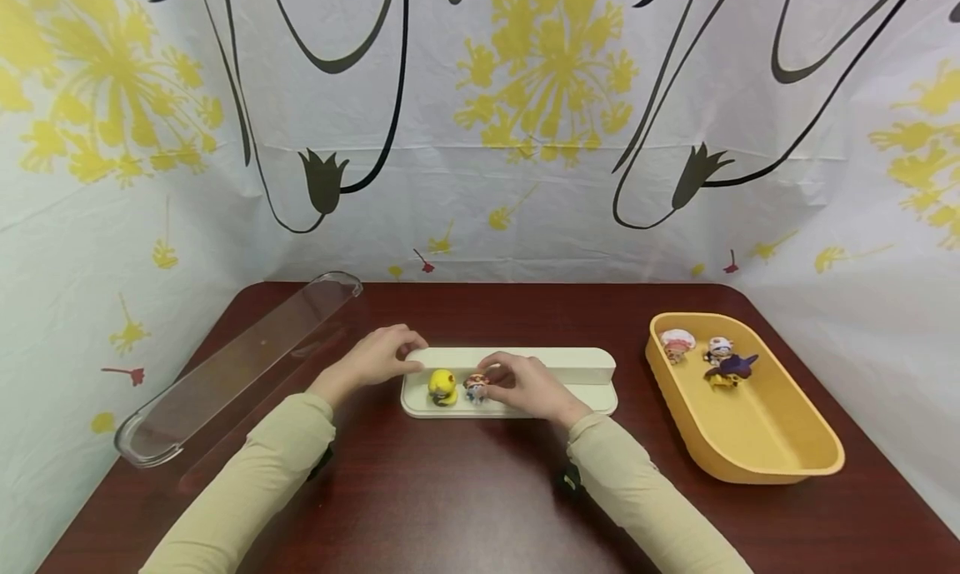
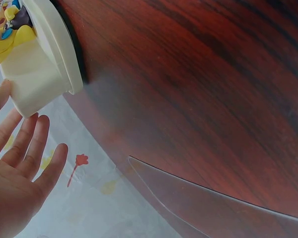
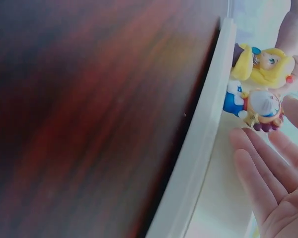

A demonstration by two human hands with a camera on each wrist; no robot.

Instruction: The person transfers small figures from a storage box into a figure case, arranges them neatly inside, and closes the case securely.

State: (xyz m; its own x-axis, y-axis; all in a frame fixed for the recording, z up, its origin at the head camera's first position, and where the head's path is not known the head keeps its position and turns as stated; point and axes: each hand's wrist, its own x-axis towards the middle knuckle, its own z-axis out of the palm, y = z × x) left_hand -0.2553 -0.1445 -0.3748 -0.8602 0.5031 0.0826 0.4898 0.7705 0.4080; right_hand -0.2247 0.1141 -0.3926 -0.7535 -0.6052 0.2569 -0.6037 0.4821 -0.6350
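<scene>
A cream display stand (image 1: 558, 358) with a raised back step lies across the middle of the table. My left hand (image 1: 378, 356) holds the left end of that step, thumb in front and fingers behind. On the stand's lower ledge, toward the left, stands a yellow-haired figurine (image 1: 442, 387). Just right of it is a small figurine (image 3: 263, 105) in blue and white with a brown-and-orange head. My right hand (image 1: 531, 386) pinches this one by the head between thumb and fingertips, its base at the ledge.
A yellow tray (image 1: 772, 416) on the right contains several figurines, among them one with a pink-and-white top (image 1: 677, 344) and one with purple (image 1: 733, 369). Along the table's left edge lies a long clear plastic cover (image 1: 247, 361). A patterned sheet (image 1: 450, 257) hangs around the table.
</scene>
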